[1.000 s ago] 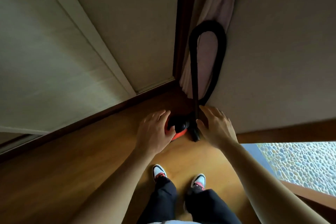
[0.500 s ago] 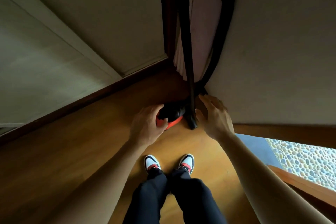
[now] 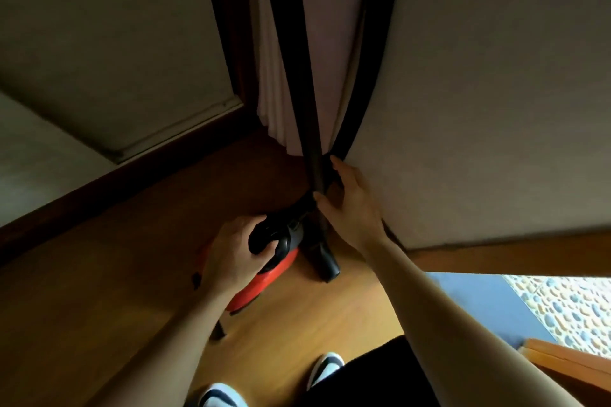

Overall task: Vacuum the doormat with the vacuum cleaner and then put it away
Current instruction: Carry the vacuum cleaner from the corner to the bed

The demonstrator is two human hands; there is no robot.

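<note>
A: Position of the machine?

B: Vacuum cleaner (image 3: 267, 277), red canister, on the wooden floor (image 3: 99, 274) in the corner. It sits just beside the wall (image 3: 496, 109), below the hem of a pale curtain (image 3: 277, 92). The wand (image 3: 305, 109) stands near upright in front of the curtain. The nozzle (image 3: 325, 261) is down on the floor beside the canister, and the hose (image 3: 372, 76) runs up along the wall edge.

A: Hands?

B: Left hand (image 3: 231, 254): full grip, fingers wrapped round the black handle (image 3: 264, 236) on top of the canister. Right hand (image 3: 350, 208): thumb touching the wand low down, fingers reaching up behind it toward the hose. The corner is dim, so I cannot tell whether that grip closes round the wand or only steadies it.

A: Step in hand?

B: Reads as parking the machine, the putting-away end of the task. A blue mat (image 3: 479, 307) lies well apart at the right, next to pebbled ground (image 3: 568, 307). I take it for the doormat.

A: How to do it well?

B: Hold the handle at its centre so the canister sets down level. Guide the wand with the right hand until it leans on the wall, not on the curtain alone; cloth gives, and the wand would slide. Lay the hose flat to the wall. Release the wand last.

A: Containers?

B: Only the canister. Closed, contents not visible.
</note>
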